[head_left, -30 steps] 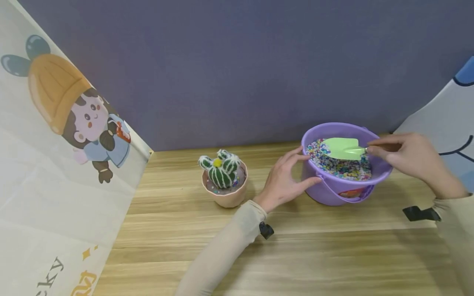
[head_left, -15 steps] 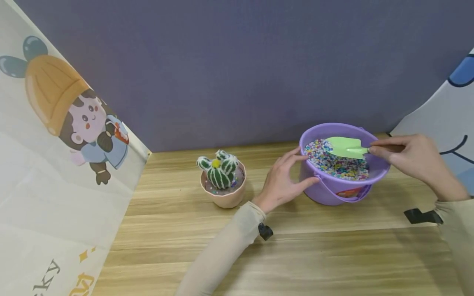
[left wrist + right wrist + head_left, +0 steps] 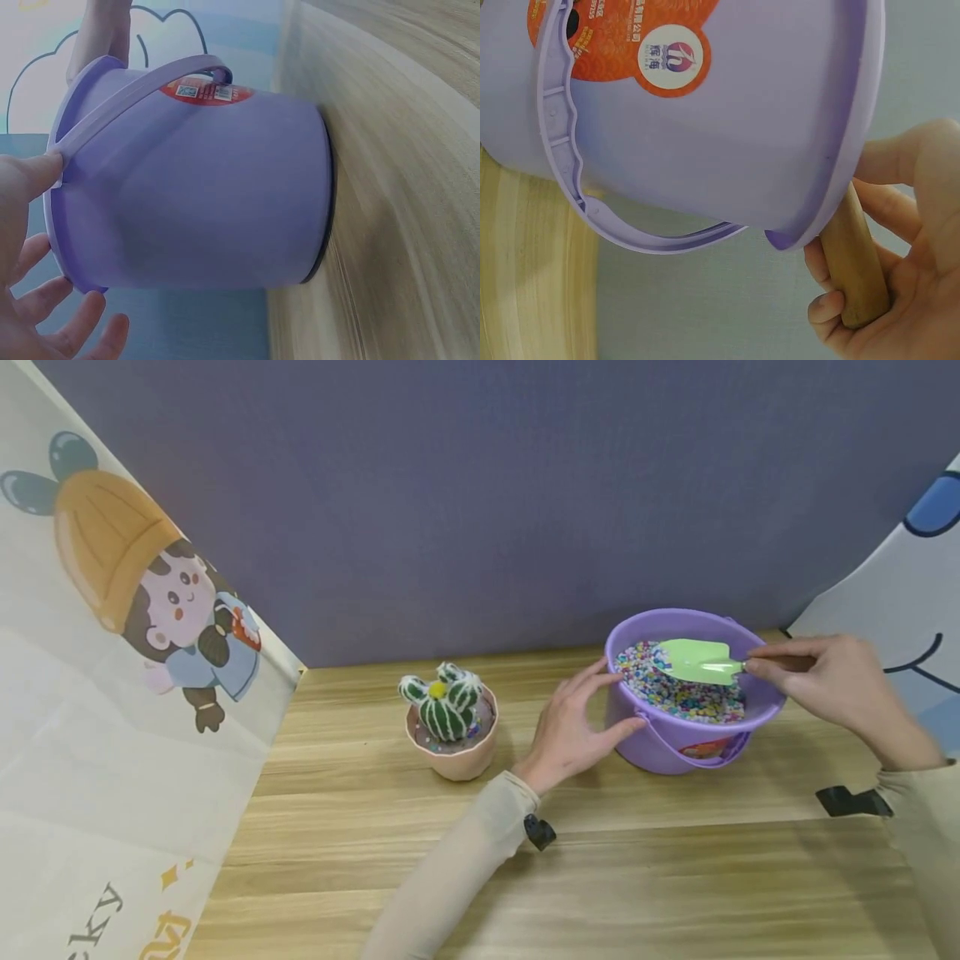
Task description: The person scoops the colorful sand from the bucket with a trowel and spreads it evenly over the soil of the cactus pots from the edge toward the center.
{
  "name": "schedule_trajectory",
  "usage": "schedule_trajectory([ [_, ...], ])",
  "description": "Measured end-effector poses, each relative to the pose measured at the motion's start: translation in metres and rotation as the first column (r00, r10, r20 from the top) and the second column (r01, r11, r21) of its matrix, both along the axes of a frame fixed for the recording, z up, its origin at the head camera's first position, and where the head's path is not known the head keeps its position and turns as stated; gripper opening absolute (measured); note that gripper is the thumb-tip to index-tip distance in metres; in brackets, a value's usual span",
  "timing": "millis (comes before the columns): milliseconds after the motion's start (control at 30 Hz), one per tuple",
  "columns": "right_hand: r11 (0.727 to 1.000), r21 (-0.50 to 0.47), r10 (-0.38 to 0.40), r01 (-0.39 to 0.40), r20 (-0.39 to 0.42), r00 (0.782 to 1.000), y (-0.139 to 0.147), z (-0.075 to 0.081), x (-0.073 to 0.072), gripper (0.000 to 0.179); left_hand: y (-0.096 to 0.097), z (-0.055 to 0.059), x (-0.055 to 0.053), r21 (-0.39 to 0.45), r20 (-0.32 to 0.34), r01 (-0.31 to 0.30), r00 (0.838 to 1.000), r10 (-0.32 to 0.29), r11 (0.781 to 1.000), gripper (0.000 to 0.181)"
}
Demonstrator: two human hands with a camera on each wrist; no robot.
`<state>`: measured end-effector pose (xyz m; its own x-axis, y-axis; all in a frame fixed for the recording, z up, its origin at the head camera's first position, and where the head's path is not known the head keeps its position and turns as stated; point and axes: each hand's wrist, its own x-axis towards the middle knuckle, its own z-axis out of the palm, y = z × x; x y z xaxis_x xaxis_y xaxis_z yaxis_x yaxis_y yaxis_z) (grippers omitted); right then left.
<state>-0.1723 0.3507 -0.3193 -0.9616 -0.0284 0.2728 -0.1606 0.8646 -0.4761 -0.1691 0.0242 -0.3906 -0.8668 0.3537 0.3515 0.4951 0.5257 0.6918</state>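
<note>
A purple bucket (image 3: 660, 750) stands upright on the wooden table, partly filled with small multicoloured beads (image 3: 682, 702). My right hand (image 3: 847, 685) grips a small garden trowel (image 3: 697, 662) at the bucket's right rim. Its light green blade is inside the bucket over the beads, with a few beads at the tip. In the right wrist view the trowel's wooden handle (image 3: 853, 262) lies between thumb and fingers. On the left side, my left hand (image 3: 566, 727) touches the bucket's rim with its thumb and fingers spread. The thumb rests near the bucket handle's pivot (image 3: 61, 161).
Left of the bucket sits a knitted cactus (image 3: 446, 717) in a pink pot (image 3: 461, 766), with several beads on its brown surface. A dark blue-grey panel (image 3: 465, 510) rises behind. White printed sheets stand at the left (image 3: 90, 735) and right.
The trowel blade has shifted slightly right over the beads, then back left. The beads beneath it look resettled. My left hand keeps its place on the rim.
</note>
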Motion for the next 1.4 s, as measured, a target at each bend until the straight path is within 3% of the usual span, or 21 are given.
schedule_trajectory([
  [633,1.0,0.003,-0.025,0.025,-0.013,1.0,-0.007,0.012,0.006,0.036,-0.009,0.0,0.001,0.005,-0.002,0.01,1.0,-0.01,1.0,0.067],
  [1000,1.0,-0.015,-0.003,0.002,-0.038,0.999,-0.016,0.015,0.008,0.033,-0.034,0.004,0.014,-0.079,-0.002,0.034,0.999,-0.034,0.996,0.062],
  [1400,0.998,-0.06,0.024,-0.027,-0.05,0.998,-0.03,0.011,0.011,0.03,-0.06,0.006,0.027,-0.05,-0.077,0.093,0.992,-0.097,0.994,0.052],
])
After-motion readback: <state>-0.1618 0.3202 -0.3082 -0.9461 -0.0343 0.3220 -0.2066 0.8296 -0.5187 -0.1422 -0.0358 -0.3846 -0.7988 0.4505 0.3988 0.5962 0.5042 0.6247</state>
